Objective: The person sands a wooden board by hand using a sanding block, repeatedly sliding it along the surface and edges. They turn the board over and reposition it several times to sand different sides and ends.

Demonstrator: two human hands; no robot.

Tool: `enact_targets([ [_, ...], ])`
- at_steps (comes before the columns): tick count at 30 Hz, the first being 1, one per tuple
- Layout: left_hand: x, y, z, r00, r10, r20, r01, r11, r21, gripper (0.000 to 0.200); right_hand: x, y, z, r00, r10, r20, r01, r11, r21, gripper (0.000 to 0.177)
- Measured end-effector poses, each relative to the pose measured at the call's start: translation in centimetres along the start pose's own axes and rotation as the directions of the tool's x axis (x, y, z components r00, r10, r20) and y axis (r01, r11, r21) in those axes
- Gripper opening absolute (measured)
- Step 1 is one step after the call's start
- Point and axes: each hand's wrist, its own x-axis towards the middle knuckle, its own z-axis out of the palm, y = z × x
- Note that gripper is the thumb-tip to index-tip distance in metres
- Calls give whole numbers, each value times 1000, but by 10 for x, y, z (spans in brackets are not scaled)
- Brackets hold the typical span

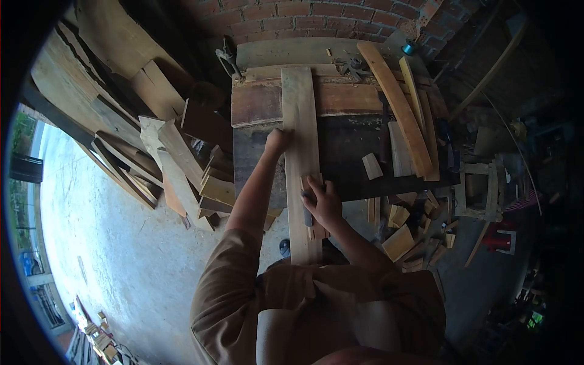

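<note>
A long pale board [298,109] lies lengthwise over the workbench [261,146], its near end reaching my body. My left hand [278,141] is closed at the board's left edge, about midway along it. Nearer to me, my right hand [322,199] wraps round a small wooden tool [308,213] with a dark part, which rests on the board's right side. A thin wooden piece [318,232] shows just below that tool. What my left fingers grip, besides the board's edge, is hidden.
Curved wooden strips [398,109] and a small block [372,166] lie on the bench's right side. A clamp [227,59] stands at its back left corner. Planks [176,158] lean at the left. Offcuts [399,243] and a wooden stool [480,188] are at the right.
</note>
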Motion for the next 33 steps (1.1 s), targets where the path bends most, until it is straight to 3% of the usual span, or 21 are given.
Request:
enact_targets([
  [3, -9, 0, 5, 992, -43, -117, 43, 999, -7, 55, 2, -2, -1, 1000, -16, 10, 16, 1000, 6, 58],
  [7, -8, -5, -3, 988, -89, -129, 91, 996, 8, 52, 2, -5, 4, 999, -38, 10, 39, 999, -26, 57],
  [9, -6, -6, -12, 998, -20, -61, 26, 994, 104, 50, 3, -7, 5, 999, -43, 4, 43, 999, -28, 57],
  [13, -18, 1, -20, 998, -52, -31, 55, 991, 125, 49, 3, -7, 6, 1000, -28, 13, 28, 999, -26, 58],
  [15, -46, 11, -31, 981, 43, -191, -30, 997, 69, 50, 2, -5, 7, 1000, -10, 15, 10, 1000, -23, 59],
  [17, -83, 26, -52, 956, 189, -226, -210, 975, -73, 45, 1, -3, 10, 997, -60, -42, 59, 998, -28, 58],
  [19, -138, 41, -79, 926, 361, -109, -365, 785, -501, 41, 2, -2, 12, 997, -53, -51, 51, 998, -38, 59],
  [21, -237, 77, -124, 814, 580, 9, -316, 456, -832, 45, 2, -3, 12, 996, -62, -63, 61, 998, -28, 59],
  [22, -276, 81, -135, 663, 747, -43, -385, 291, -876, 48, 3, -3, 13, 996, -47, -75, 44, 998, -32, 59],
  [23, -304, 78, -143, 439, 897, -60, -424, 148, -893, 55, 3, -2, 13, 994, -70, -85, 69, 997, -16, 58],
  [24, -321, 85, -145, 114, 984, -139, -486, -66, -871, 59, 2, -1, 14, 991, -94, -94, 95, 996, 1, 58],
  [25, -340, 99, -151, -40, 981, -189, -462, -186, -867, 59, 2, -2, 15, 991, -93, -95, 92, 996, -15, 57],
  [27, -366, 110, -152, -68, 959, -274, -244, -282, -928, 54, 2, -4, 16, 992, -78, -102, 76, 997, -21, 56],
  [33, -394, 103, -141, -120, 942, -314, -209, -333, -919, 59, 1, -1, 24, 991, -68, -117, 63, 997, -49, 57],
])
